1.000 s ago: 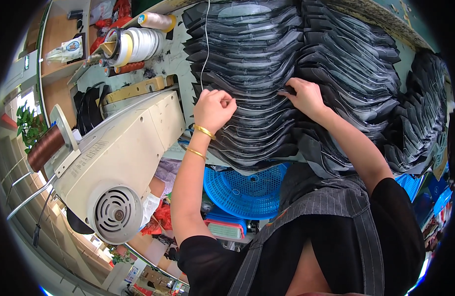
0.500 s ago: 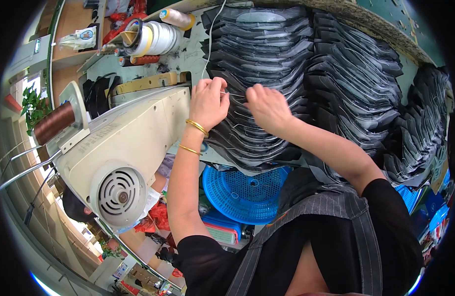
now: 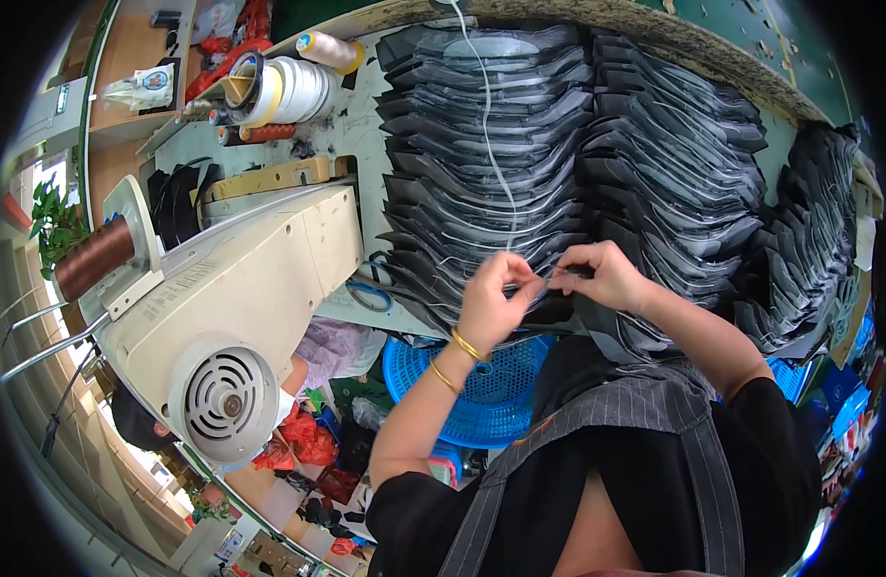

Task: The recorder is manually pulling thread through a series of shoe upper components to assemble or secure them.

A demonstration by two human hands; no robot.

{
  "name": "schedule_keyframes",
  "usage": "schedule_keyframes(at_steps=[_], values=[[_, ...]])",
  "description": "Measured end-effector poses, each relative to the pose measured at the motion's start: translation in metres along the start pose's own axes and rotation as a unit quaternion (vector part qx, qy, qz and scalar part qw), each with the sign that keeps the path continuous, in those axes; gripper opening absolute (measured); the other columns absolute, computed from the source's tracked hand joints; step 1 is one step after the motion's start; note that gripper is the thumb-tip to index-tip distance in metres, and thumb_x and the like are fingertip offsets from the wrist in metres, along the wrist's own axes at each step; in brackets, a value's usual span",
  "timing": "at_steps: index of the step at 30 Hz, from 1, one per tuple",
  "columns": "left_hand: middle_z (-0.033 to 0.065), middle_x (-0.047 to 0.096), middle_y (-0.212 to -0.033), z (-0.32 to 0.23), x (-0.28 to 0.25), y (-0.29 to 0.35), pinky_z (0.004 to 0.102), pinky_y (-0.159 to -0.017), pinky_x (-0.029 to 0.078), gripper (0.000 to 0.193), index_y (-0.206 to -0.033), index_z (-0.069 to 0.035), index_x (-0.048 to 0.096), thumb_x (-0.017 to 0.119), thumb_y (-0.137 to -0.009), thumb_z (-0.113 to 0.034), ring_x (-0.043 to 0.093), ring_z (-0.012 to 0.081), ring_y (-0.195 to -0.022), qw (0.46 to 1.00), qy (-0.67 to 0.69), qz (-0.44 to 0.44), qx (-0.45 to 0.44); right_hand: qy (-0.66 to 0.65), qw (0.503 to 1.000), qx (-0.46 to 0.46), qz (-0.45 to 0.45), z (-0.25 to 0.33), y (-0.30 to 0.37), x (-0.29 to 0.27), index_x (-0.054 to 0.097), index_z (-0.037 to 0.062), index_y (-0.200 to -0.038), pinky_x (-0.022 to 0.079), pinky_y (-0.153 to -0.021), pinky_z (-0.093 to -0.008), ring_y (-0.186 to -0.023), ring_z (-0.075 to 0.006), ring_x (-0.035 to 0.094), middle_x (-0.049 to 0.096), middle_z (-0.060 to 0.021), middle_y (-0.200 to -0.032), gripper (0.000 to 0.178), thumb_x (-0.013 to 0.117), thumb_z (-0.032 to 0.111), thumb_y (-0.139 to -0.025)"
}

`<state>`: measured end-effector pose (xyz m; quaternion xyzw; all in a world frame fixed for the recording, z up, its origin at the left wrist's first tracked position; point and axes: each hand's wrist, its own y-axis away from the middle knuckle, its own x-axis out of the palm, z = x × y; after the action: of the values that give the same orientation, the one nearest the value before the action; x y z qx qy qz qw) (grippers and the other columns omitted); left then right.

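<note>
A white cord point(image 3: 488, 106) runs down from the top across the stacked dark pieces to my left hand point(image 3: 498, 300). My left thumb and fingers are pinched on it. My right hand point(image 3: 601, 276) is also pinched, its fingertips meeting those of the left; the bit of cord between them is mostly hidden by the fingers. Both hands are over the near end of a long row of overlapping black and grey fabric pieces point(image 3: 486, 144). Blue-handled scissors point(image 3: 371, 293) lie to the left of my left hand.
A beige sewing machine point(image 3: 241, 279) with a brown thread spool point(image 3: 95, 258) fills the left. White thread cones point(image 3: 294, 91) stand behind it. More piled rows point(image 3: 673, 183) lie to the right. A blue plastic basket point(image 3: 404, 385) sits below the table's near edge.
Both hands have moved nearer to me and to the right, and their fingertips have come together. The cord now stretches farther across the stack. More of the scissors shows.
</note>
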<state>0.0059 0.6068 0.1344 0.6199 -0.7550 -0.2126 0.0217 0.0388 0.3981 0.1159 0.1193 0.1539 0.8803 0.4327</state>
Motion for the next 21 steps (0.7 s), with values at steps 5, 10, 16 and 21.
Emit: schedule_keyframes(at_steps=[5, 10, 16, 21], values=[[-0.0034, 0.063, -0.077, -0.017, -0.057, -0.055, 0.0388, -0.082, 0.038, 0.012, -0.075, -0.016, 0.066, 0.075, -0.076, -0.025, 0.054, 0.0210, -0.098, 0.875, -0.410, -0.058, 0.250, 0.074, 0.987, -0.008, -0.139, -0.019, -0.028, -0.043, 0.064, -0.0014, -0.087, 0.048, -0.061, -0.0297, -0.064, -0.0162, 0.061, 0.063, -0.0102, -0.072, 0.016, 0.070, 0.012, -0.083], [-0.0052, 0.065, -0.080, -0.005, -0.082, -0.070, 0.0391, -0.083, 0.038, 0.006, -0.077, -0.016, 0.069, 0.072, -0.078, -0.022, 0.053, 0.0222, -0.098, 0.851, -0.461, -0.049, 0.246, 0.246, 0.949, -0.049, -0.190, -0.031, -0.061, -0.062, 0.064, 0.0006, -0.089, 0.050, -0.063, -0.0356, -0.069, -0.0292, 0.064, 0.064, -0.0153, -0.075, 0.020, 0.072, 0.016, -0.078], [-0.0049, 0.064, -0.077, 0.003, -0.090, -0.103, 0.0374, -0.080, 0.038, 0.010, -0.074, -0.016, 0.068, 0.074, -0.075, -0.023, 0.053, 0.0215, -0.094, 0.853, -0.465, -0.076, 0.224, 0.313, 0.917, -0.056, -0.240, -0.024, -0.084, -0.065, 0.064, 0.0025, -0.085, 0.051, -0.064, -0.0384, -0.073, -0.0313, 0.065, 0.066, -0.0129, -0.079, 0.022, 0.074, 0.020, -0.075], [-0.0043, 0.063, -0.076, -0.012, -0.097, -0.114, 0.0379, -0.079, 0.039, 0.019, -0.072, -0.015, 0.063, 0.077, -0.072, -0.028, 0.053, 0.0224, -0.094, 0.824, -0.509, -0.095, 0.231, 0.338, 0.900, -0.127, -0.245, 0.004, -0.077, -0.046, 0.054, 0.0046, -0.102, 0.052, -0.062, -0.0383, -0.074, -0.0297, 0.066, 0.065, -0.0121, -0.091, 0.039, 0.073, 0.030, -0.079]])
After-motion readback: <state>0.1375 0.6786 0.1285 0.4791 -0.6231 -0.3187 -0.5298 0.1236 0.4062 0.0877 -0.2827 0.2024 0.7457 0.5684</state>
